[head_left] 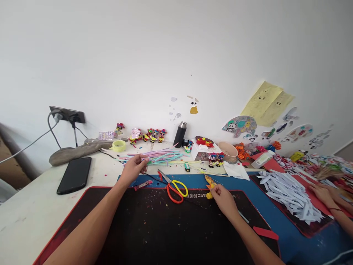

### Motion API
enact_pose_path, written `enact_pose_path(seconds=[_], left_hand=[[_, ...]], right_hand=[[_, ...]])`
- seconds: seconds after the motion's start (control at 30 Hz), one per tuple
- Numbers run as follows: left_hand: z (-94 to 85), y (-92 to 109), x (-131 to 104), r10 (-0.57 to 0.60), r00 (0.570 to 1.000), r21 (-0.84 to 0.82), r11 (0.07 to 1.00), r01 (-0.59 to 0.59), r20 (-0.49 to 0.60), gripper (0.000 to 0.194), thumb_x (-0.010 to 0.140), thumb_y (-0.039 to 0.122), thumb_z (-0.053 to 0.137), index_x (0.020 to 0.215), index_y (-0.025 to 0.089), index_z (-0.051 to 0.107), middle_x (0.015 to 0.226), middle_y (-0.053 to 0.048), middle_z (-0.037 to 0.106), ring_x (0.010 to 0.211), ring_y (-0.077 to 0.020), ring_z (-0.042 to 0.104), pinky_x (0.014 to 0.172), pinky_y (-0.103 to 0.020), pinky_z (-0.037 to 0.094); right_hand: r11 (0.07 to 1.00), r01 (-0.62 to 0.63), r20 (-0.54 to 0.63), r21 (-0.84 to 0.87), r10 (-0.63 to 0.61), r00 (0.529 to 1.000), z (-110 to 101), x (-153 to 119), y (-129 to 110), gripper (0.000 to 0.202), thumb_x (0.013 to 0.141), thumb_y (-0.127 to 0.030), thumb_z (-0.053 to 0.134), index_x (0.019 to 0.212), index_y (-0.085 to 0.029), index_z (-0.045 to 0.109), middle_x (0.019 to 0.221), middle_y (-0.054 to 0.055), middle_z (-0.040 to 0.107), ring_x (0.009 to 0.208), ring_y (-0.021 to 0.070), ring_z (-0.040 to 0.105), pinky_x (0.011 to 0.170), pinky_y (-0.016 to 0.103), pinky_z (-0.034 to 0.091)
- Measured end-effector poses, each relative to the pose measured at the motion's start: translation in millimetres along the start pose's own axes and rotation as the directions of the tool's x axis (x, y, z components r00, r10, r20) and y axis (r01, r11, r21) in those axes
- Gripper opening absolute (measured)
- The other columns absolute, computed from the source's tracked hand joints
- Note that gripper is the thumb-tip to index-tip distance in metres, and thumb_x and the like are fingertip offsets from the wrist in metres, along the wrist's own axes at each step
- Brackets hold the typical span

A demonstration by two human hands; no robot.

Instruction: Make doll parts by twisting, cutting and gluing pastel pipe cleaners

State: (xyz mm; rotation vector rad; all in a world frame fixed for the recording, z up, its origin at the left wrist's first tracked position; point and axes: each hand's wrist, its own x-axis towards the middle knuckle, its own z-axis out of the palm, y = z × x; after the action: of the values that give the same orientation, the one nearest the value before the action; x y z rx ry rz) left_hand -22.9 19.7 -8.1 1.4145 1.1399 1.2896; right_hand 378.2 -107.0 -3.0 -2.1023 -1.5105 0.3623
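My right hand [224, 200] pinches a small yellow and orange pipe-cleaner figure [210, 182] above the back edge of the black mat. At the left part of a pile of pastel pipe cleaners [168, 156], my left hand [134, 167] has its fingers curled together; what lies between them is too small to make out. A thin black strand runs from near those fingertips toward the scissors [173, 187], which lie partly open with one red and one yellow handle. Beside them rests a small pink-and-clear packet or tube [143, 184].
A phone [74, 175] and yellow tape roll [118, 145] lie left. Along the wall stand finished figures [156, 135], a black flask [180, 135] and a white box [205, 149]. At right, another person's hands [325, 195] are near white paper strips [289, 195].
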Motion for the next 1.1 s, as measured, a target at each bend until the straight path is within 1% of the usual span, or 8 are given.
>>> enact_pose_path(seconds=[0.1,0.2,0.33,0.47,0.57,0.67,0.9,1.1], left_hand=[[0.3,1.8,-0.9,0.001,1.0,0.003,1.0,-0.001,0.004,0.052,0.08,0.066,0.069,0.1,0.018,0.064,0.061,0.002,0.063,0.054,-0.0166,0.061,0.051,-0.026,0.048],[0.2,2.6,-1.2,0.002,1.0,-0.001,1.0,-0.002,0.013,0.052,0.079,0.066,0.071,0.099,0.019,0.064,0.062,0.002,0.062,0.055,-0.0164,0.061,0.051,-0.026,0.048],[-0.2,2.8,-1.2,-0.001,1.0,-0.001,1.0,0.001,0.013,0.052,0.079,0.067,0.071,0.098,0.019,0.064,0.061,0.002,0.061,0.055,-0.0165,0.061,0.05,-0.026,0.047],[-0.3,4.4,-1.7,-0.008,1.0,0.009,1.0,0.008,0.015,0.053,0.079,0.068,0.07,0.098,0.018,0.064,0.062,0.002,0.062,0.055,-0.0166,0.061,0.05,-0.026,0.048],[0.2,6.2,-2.2,-0.008,1.0,0.019,1.0,0.008,0.023,0.053,0.079,0.067,0.07,0.099,0.018,0.064,0.062,0.001,0.063,0.054,-0.0167,0.061,0.051,-0.027,0.049],[1.1,7.6,-2.2,-0.009,1.0,0.019,1.0,0.008,0.026,0.055,0.078,0.069,0.07,0.098,0.018,0.064,0.062,0.001,0.063,0.053,-0.0167,0.061,0.05,-0.027,0.049],[2.0,8.4,-2.6,-0.01,0.999,0.047,0.999,0.009,0.033,0.057,0.076,0.071,0.068,0.098,0.018,0.063,0.062,0.001,0.063,0.052,-0.0171,0.061,0.051,-0.029,0.051],[2.1,7.9,-2.6,-0.02,0.999,0.04,0.999,0.019,0.026,0.057,0.076,0.07,0.069,0.098,0.018,0.064,0.062,0.001,0.063,0.053,-0.0175,0.062,0.051,-0.029,0.051]], right_hand=[[0.991,0.107,0.004,0.077,-0.107,0.994,3.0,-8.1,-14.9,0.035,0.091,-0.053,0.049,0.072,-0.025,0.043,0.059,-0.003,0.047,0.058,0.0182,0.047,0.059,0.028,0.035],[0.979,0.197,0.062,0.047,-0.199,0.978,5.2,-17.4,-45.6,0.033,0.093,-0.053,0.053,0.079,-0.024,0.053,0.063,-0.002,0.054,0.061,0.0189,0.052,0.061,0.029,0.035],[0.94,0.338,0.215,-0.047,-0.321,0.922,11.6,-23.2,-87.1,0.021,0.095,-0.044,0.058,0.1,-0.025,0.064,0.076,0.0,0.068,0.071,0.0205,0.063,0.064,0.029,0.036],[0.893,0.437,0.335,-0.109,-0.38,0.862,21.6,-22.0,-111.1,0.029,0.093,-0.04,0.065,0.118,-0.026,0.066,0.089,0.002,0.073,0.083,0.022,0.067,0.069,0.03,0.036],[0.858,0.483,0.414,-0.178,-0.38,0.828,27.5,-20.9,-119.7,0.038,0.09,-0.04,0.07,0.124,-0.025,0.065,0.104,0.006,0.073,0.09,0.0243,0.067,0.07,0.03,0.036],[0.815,0.528,0.464,-0.238,-0.383,0.799,30.8,-20.6,-124.6,0.032,0.09,-0.036,0.069,0.12,-0.023,0.067,0.11,0.009,0.07,0.093,0.0257,0.067,0.069,0.03,0.036],[0.851,0.496,0.475,-0.173,-0.369,0.799,35.6,-17.5,-128.7,0.029,0.088,-0.022,0.066,0.117,-0.02,0.066,0.087,0.004,0.069,0.076,0.0197,0.062,0.063,0.028,0.032],[0.922,0.386,0.449,-0.013,-0.339,0.826,42.0,-11.7,-115.8,0.027,0.084,-0.024,0.066,0.111,-0.022,0.065,0.076,-0.002,0.064,0.069,0.0162,0.057,0.06,0.026,0.03]])
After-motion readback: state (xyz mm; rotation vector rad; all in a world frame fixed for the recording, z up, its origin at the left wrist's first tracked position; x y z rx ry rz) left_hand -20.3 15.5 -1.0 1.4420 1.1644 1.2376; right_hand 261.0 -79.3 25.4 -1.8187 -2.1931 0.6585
